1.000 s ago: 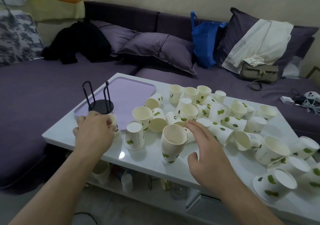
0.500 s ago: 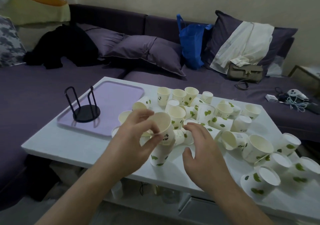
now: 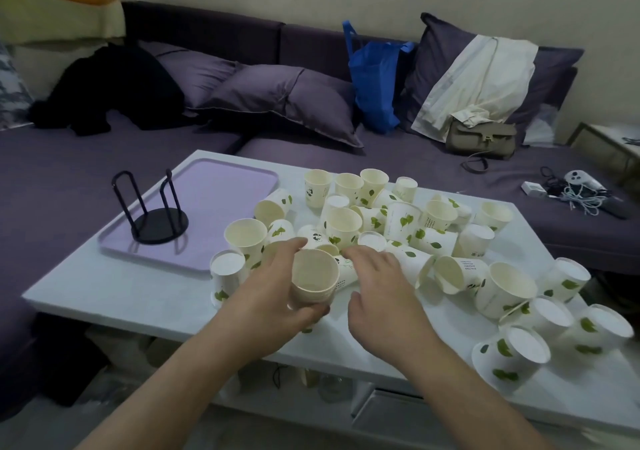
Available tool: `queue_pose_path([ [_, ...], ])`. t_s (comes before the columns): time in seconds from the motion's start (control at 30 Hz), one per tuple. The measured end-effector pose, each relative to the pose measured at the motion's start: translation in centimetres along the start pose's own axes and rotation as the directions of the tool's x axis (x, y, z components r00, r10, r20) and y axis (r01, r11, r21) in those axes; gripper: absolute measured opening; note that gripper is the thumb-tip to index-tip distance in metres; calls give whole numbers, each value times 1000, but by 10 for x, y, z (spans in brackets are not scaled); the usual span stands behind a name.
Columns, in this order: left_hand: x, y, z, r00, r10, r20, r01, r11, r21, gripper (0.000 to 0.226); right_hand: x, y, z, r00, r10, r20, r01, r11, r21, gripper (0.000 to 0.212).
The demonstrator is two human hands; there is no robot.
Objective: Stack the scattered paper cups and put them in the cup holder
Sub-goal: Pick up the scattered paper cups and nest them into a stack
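Evidently nested cups (image 3: 314,278) in left hand (image 3: 273,297)

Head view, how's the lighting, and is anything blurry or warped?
Head view: dim, flat indoor light with a bluish cast; soft shadows under the cups; faint glare on the glossy table; wide-angle bending toward the edges; left hand and right hand slightly soft.

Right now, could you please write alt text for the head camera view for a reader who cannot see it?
A person's left hand grips a short stack of paper cups over a white table while the right hand reaches into dozens of scattered cups. An empty black cup holder stands on a lilac tray; a purple sofa lies behind.
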State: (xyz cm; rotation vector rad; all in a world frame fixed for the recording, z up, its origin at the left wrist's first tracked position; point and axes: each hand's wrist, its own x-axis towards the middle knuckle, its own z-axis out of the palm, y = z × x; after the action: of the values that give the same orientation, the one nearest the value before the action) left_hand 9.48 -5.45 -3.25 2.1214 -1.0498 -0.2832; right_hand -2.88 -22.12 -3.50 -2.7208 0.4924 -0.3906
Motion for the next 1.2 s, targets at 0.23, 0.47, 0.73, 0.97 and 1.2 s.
queue_pose_path([
  [0.23,-1,-9,-10,999,-51,-16,50,995,-92,79,20,4,31,990,-97,105,121,960,-254,84],
  [0.47,-3,-9,-8,1000,-25,-5,24,982,-187,67,22,1,34,987,-109,115,137,952,-274,75],
  [0.73,1,-9,-5,997,-82,6,81,966,-246,59,22,5,-1,991,105,-77,-108,994,-35,63],
  [0.97,-1,-8,-3,995,-92,43,101,952,-289,65,12,-15,-35,951,180,-252,9,798,603,57],
  [1.2,-3,-4,3,996,-49,79,77,909,-410,73,6,-33,-22,984,0,-178,110,787,608,68],
])
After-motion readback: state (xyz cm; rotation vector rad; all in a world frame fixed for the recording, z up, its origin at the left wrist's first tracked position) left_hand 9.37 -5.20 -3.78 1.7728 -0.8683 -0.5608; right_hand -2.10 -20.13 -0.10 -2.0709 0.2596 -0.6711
